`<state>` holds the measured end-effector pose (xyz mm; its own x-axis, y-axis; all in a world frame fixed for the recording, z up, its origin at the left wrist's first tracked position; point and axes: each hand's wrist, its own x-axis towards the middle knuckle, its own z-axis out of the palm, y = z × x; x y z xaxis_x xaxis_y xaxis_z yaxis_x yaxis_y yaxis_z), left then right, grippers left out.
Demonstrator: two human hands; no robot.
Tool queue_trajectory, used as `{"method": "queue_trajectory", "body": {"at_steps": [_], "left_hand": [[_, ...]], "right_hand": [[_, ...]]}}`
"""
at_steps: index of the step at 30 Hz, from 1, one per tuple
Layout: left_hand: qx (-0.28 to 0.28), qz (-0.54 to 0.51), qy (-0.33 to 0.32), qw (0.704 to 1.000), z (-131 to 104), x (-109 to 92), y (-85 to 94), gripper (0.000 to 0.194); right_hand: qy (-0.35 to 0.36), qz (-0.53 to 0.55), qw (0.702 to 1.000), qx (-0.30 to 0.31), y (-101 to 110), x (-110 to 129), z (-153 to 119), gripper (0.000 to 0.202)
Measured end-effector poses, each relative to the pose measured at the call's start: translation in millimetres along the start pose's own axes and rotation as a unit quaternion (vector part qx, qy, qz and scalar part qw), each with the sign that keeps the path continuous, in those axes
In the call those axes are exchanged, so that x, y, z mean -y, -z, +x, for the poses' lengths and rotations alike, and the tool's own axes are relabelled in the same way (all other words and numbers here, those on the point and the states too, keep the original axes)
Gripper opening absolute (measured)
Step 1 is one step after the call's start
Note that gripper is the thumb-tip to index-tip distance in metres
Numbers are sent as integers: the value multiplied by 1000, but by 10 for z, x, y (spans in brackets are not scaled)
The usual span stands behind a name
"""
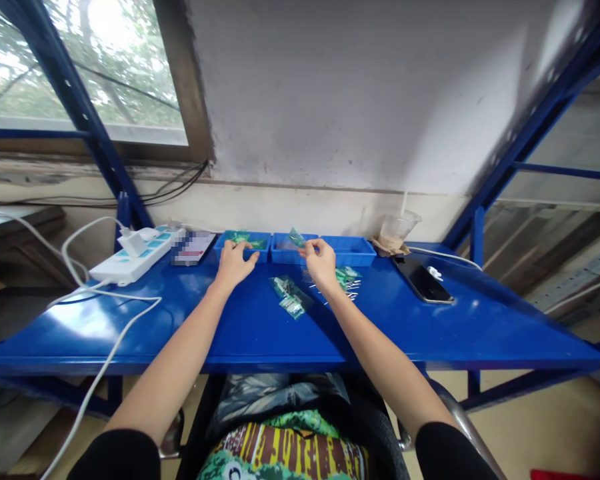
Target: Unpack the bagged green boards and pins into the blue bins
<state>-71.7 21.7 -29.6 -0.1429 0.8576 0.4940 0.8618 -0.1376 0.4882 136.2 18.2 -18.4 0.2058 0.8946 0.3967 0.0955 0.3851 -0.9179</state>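
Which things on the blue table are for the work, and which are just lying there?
Likely for the work:
- green packet in the right hand
- packets on the table
- thin sticks
- blue bins

Probably just lying about:
- phone
- cup with a straw
- power strip

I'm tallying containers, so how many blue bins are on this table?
3, side by side along the back: the left bin by the left hand, the middle bin, and the right bin, partly behind the right hand. I see no others.

No text can be read; the flat item (196,247) beside the power strip (140,255) is partly blurred.
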Motion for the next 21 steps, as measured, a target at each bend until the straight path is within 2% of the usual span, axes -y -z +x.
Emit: {"method": "queue_trajectory", "body": {"at_steps": [3, 5, 6, 8, 10, 11, 12, 13, 15, 17, 18, 19, 21], "left_hand": [[-2, -93, -10, 996, -16, -93, -24, 35], [33, -213, 18, 976, -46, -225, -15, 40], [67, -289, 50, 954, -66, -301, -7, 44], [137, -429, 125, 884, -102, -436, 8, 48], [174, -521, 174, 817, -124, -515, 14, 42], [177, -545, 180, 799, -129, -528, 13, 37], [169, -553, 175, 797, -131, -527, 11, 31], [154, -546, 158, 808, -132, -517, 6, 27], [111, -490, 89, 860, -139, -489, -2, 23], [55, -391, -18, 918, -161, -479, -3, 20], [29, -338, -78, 938, -178, -485, -1, 18], [5, -287, -138, 948, -198, -496, 3, 18], [-27, -208, -237, 949, -240, -527, 11, 20]], "right_hand": [[73, -66, 995, 8, 0, 10, -43, 17], [140, -93, 986, 17, 0, 46, -86, 17], [175, -101, 979, 27, 0, 69, -110, 17], [236, -112, 963, 58, -3, 118, -155, 17], [274, -124, 950, 88, -5, 157, -191, 16], [283, -131, 945, 98, -7, 171, -204, 15], [286, -137, 943, 104, -9, 181, -214, 15], [283, -141, 943, 107, -13, 186, -221, 15], [258, -136, 951, 105, -26, 188, -226, 17], [210, -121, 965, 97, -42, 177, -218, 22], [182, -113, 973, 90, -51, 166, -207, 27], [151, -103, 980, 83, -58, 151, -193, 33], [78, -74, 992, 73, -68, 114, -155, 42]]}}
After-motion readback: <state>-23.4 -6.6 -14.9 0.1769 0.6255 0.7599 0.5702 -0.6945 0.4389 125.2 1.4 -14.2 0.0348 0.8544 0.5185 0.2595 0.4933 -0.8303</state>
